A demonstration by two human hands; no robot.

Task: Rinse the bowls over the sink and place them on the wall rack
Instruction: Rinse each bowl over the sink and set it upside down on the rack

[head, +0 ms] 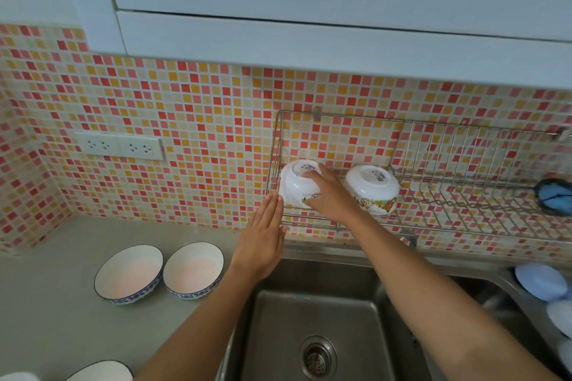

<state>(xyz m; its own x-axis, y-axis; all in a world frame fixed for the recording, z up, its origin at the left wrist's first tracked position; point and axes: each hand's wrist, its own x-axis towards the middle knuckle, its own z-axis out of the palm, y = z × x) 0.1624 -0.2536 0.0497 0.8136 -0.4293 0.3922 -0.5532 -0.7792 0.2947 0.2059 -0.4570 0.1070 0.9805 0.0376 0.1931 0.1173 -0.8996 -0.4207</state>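
white cartoon-printed bowl (298, 187) upside down at left end of steel wire wall rack (433, 145) | right hand (328, 193) fingers curled over its base | left hand (263, 235) flat, fingers straight, touching rim | seat it level before letting go; second inverted bowl (373, 187) near on right, rack's left edge close

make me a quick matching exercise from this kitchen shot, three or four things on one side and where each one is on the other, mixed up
Things:
1. left hand
2. right hand
3. two blue-rimmed bowls
4. second cartoon bowl

Places:
A. upright on the counter, left of the sink
B. upside down on the wall rack, untouched
C. flat, fingers straight, at the rack's left end
D. on the upturned cartoon bowl on the rack

Pairs: 1-C, 2-D, 3-A, 4-B
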